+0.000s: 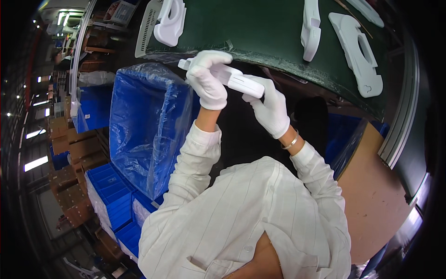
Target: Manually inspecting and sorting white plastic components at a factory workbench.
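A white moulded plastic part (245, 85) is held edge-on between my two white-gloved hands, just off the near edge of the dark green work surface (251, 28). My left hand (207, 83) curls around its left portion, leaving a short end showing past the fingers. At the right end, my right hand (271, 110) grips the part between thumb and fingers. My fingers hide some of its middle and underside. Similar white parts lie on the green surface: one part (170, 25) at the left, another part (311, 30) right of centre, and a part with a long slot (357, 58) at the far right.
To my left stands a blue crate (127, 116) lined with clear plastic. More blue crates (104, 186) are stacked beside it. A white perforated basket (147, 30) borders the surface at the left. A brown board (371, 190) and a metal rail (404, 121) stand on my right.
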Motion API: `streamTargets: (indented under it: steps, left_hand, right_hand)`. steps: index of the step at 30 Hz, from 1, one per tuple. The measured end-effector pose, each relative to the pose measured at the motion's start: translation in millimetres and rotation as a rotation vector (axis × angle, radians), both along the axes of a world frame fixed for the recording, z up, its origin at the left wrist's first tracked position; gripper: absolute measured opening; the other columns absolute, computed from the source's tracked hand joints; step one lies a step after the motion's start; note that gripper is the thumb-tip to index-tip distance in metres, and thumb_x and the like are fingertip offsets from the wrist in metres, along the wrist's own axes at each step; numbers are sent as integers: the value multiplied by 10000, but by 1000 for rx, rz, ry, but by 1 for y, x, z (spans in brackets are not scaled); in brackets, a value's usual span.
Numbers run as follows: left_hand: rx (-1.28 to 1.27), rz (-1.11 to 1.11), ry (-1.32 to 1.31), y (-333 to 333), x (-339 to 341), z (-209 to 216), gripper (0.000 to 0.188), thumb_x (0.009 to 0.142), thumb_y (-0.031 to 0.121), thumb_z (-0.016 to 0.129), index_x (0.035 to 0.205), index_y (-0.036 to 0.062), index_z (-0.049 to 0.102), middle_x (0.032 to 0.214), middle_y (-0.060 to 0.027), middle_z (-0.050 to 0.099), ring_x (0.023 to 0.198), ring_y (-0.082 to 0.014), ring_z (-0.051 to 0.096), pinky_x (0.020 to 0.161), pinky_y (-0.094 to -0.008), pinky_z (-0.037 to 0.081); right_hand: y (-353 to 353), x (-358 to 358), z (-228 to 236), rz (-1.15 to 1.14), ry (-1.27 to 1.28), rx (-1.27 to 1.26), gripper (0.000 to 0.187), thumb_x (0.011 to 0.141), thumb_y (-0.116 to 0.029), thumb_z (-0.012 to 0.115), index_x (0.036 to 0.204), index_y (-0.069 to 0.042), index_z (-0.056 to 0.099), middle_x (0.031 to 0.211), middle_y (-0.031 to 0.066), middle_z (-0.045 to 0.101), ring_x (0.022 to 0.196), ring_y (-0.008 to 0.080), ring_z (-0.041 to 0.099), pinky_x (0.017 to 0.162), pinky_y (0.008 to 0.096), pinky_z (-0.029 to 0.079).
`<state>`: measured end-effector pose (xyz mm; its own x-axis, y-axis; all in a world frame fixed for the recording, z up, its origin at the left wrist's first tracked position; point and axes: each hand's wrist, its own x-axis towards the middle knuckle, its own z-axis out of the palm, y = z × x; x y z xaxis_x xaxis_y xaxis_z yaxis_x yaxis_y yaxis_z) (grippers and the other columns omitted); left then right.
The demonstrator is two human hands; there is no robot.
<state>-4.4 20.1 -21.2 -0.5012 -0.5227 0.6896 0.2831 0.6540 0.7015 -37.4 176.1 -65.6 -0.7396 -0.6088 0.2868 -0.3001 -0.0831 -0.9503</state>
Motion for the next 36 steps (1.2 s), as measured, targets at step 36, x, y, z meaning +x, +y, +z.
streamTargets:
  steps: [36]
  left_hand:
    - [1080,236,-107,-36,11,-43,526,969,498,593,1200,28,556,1139,-125,610,1020,-234,592,897,-399,498]
  right_hand:
    - [15,-41,-6,-219,-554,-25,385,886,-255,740,1091,27,577,945,44,600,803,129,567,752,295,507]
